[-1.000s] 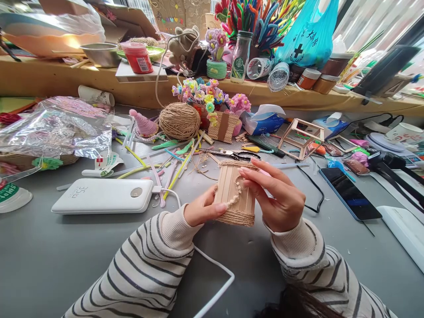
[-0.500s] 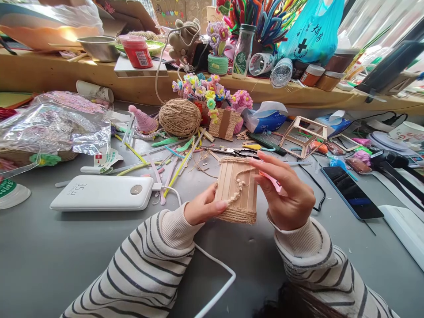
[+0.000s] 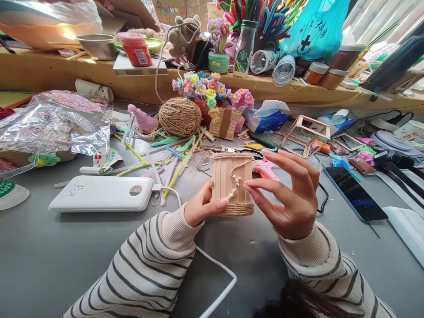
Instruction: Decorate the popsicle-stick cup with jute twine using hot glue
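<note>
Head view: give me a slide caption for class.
The left hand holds a stick-and-twine craft, the right hand close by.

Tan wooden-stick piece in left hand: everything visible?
The tan wooden-stick piece has flat slats side by side, roughly upright. Brown twine bands its top and bottom; a knotted twine strand curves down its front. The left hand grips its lower left; right hand by its right edge, contact unclear.
</note>
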Action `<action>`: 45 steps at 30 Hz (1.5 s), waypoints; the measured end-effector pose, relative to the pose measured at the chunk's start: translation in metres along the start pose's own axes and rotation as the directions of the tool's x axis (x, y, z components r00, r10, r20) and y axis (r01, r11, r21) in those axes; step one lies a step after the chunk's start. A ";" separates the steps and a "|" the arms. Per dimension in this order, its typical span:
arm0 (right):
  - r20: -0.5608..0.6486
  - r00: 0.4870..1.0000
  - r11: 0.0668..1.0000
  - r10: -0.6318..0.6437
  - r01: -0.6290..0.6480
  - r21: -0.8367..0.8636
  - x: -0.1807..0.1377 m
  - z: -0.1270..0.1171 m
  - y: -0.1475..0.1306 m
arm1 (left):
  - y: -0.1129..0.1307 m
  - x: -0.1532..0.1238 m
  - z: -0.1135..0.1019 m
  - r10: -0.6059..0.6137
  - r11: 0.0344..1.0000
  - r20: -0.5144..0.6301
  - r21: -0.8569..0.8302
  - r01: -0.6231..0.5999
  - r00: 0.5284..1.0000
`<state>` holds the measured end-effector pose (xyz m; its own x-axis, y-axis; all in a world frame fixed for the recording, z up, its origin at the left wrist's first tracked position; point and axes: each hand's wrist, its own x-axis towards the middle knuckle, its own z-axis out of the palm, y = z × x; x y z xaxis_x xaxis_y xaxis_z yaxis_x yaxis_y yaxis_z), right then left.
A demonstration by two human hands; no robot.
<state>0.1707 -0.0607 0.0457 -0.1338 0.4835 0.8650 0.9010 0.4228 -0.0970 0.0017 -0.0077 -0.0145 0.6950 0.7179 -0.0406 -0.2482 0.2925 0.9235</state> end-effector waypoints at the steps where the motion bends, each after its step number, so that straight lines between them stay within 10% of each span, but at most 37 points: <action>1: 0.006 1.000 1.000 0.004 -0.004 0.000 0.000 0.000 -0.001 | 0.001 0.000 0.001 0.002 1.000 0.004 -0.001 -0.002 1.000; 33: -0.004 0.998 0.998 0.060 -0.060 0.022 0.000 0.002 0.001 | 0.004 -0.006 0.005 -0.008 0.998 0.008 0.061 0.007 1.000; 45: 0.006 0.982 0.980 0.188 -0.188 0.060 -0.008 0.005 0.008 | 0.008 0.001 0.008 -0.087 0.981 -0.109 -0.184 0.066 0.990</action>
<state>0.1768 -0.0571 0.0355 0.0352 0.5588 0.8286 0.8837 0.3698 -0.2870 0.0054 -0.0098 -0.0041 0.6361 0.7544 -0.1621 -0.3217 0.4502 0.8330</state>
